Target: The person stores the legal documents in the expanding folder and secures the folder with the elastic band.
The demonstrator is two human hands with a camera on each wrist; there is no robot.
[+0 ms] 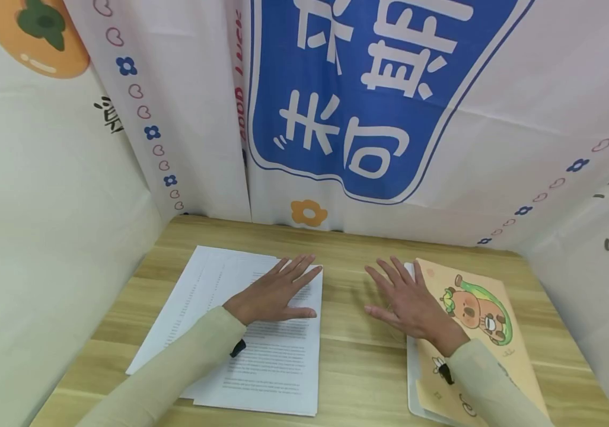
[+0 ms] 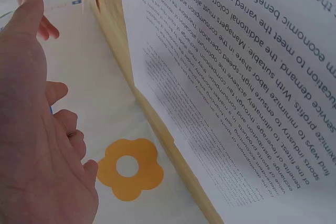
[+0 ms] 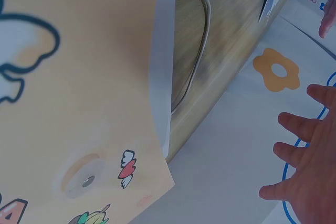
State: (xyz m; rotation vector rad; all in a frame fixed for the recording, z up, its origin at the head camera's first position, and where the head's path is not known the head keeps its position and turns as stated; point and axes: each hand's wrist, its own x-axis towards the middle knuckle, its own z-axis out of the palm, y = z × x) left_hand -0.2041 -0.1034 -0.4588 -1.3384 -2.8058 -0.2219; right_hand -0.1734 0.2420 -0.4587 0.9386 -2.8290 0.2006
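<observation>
My left hand [image 1: 277, 295] hovers palm down over a stack of printed paper sheets [image 1: 267, 367], fingers spread and nothing held. The sheets lie fanned on the left side of the table, and their printed lines fill much of the left wrist view. Over the left edge of an orange cartoon folder [image 1: 517, 356] my right hand [image 1: 411, 305] is held with its fingers spread, also bare. A snap button [image 3: 88, 181] shows on the folder in the right wrist view. White edges [image 1: 415, 391] stick out beneath the folder's left side.
The wood-grain table [image 1: 357, 367] has white printed cloth [image 1: 203, 118] behind it and at both sides. A thin pale cord loop [image 3: 205, 30] lies on the table beside the folder. Dark bands [image 1: 445, 373] sit at both wrists.
</observation>
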